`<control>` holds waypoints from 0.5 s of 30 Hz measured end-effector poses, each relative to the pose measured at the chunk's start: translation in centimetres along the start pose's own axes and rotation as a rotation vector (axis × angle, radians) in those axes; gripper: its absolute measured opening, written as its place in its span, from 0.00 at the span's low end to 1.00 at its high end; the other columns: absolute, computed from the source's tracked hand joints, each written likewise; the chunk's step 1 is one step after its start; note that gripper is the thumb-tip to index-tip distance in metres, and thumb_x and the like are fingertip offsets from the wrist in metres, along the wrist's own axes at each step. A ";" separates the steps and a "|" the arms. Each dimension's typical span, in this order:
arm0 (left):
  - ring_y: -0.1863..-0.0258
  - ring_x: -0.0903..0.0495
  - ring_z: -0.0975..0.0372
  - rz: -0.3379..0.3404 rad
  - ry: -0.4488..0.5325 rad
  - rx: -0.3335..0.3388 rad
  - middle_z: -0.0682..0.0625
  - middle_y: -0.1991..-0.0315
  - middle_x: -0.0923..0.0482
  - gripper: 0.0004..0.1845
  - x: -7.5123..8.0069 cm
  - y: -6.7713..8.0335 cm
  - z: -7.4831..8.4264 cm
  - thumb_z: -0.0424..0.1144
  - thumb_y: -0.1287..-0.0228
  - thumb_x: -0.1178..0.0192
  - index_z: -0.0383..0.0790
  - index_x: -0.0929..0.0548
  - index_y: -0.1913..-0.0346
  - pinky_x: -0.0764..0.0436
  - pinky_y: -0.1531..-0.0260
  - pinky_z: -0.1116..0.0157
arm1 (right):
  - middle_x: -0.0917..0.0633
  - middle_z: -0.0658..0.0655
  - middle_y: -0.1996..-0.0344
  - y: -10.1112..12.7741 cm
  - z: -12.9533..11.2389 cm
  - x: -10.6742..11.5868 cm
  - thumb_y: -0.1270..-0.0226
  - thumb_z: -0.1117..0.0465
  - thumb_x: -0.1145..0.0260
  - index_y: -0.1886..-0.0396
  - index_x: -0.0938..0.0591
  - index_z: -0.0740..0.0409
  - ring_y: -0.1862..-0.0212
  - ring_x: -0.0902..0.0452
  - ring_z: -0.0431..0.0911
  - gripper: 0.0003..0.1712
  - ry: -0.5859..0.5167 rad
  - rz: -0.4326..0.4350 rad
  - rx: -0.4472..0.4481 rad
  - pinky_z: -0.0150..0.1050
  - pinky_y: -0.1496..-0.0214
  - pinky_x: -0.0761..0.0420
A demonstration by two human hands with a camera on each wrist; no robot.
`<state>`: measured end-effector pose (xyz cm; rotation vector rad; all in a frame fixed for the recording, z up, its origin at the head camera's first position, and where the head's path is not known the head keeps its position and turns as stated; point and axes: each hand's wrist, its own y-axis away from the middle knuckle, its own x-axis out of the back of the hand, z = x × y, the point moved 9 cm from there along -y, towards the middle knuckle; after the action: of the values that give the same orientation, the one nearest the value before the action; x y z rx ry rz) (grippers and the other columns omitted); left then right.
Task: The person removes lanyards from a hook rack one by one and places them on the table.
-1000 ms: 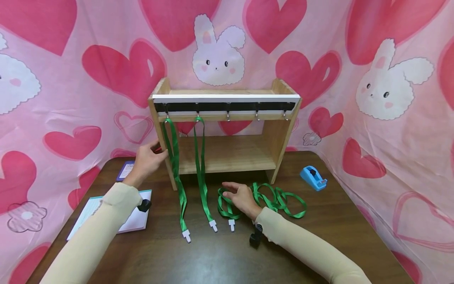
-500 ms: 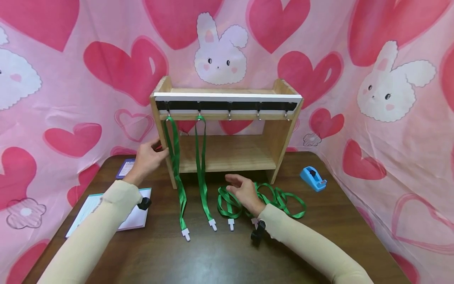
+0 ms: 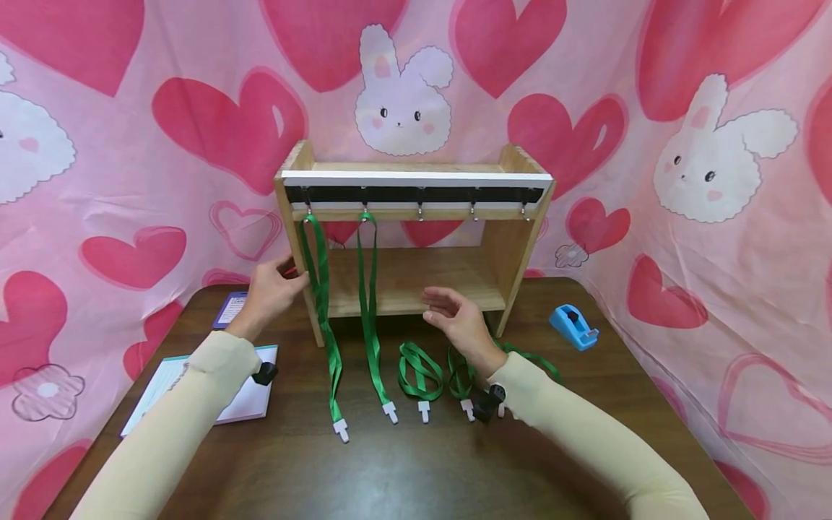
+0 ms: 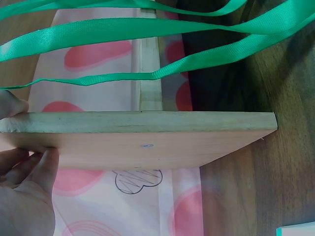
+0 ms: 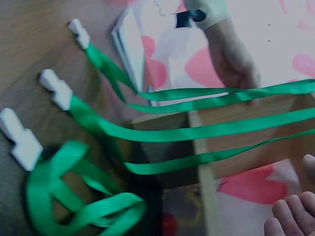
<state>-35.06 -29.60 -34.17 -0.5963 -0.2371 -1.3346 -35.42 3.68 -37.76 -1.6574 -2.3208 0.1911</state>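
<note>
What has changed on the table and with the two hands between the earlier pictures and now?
The right hand rose off the loose green lanyards on the table and moved up toward the wooden shelf, open, holding nothing. It now hides part of that heap. The left hand kept its grip on the shelf's left side, and the two hanging lanyards, notepad and tape dispenser stayed put.

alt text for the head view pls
A person's left hand grips the left side of a wooden hook rack holding two hanging green lanyards, while the open right hand hovers above more lanyards on the table.
</note>
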 end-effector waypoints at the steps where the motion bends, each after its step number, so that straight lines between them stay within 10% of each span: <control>1: 0.34 0.23 0.44 -0.002 -0.002 0.000 0.34 0.32 0.25 0.34 0.0 0.0 0.0 0.45 0.29 0.37 0.39 0.33 0.24 0.21 0.38 0.48 | 0.20 0.73 0.38 -0.1 -0.5 0.2 0.34 0.72 0.33 0.36 0.24 0.70 0.34 0.24 0.65 0.26 -0.005 0.000 0.011 0.24 0.42 0.17; 15: 0.34 0.23 0.44 0.007 0.008 -0.003 0.33 0.32 0.25 0.35 0.1 0.0 0.3 0.43 0.30 0.36 0.35 0.34 0.25 0.21 0.39 0.51 | 0.17 0.60 0.38 -0.9 -5.9 1.7 0.32 0.68 0.32 0.36 0.21 0.58 0.37 0.19 0.50 0.24 0.008 0.005 0.103 0.30 0.38 0.17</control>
<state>-34.99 -29.51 -33.91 -0.5941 -0.2260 -1.3307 -35.01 4.65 -31.67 -1.6115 -2.2604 0.2994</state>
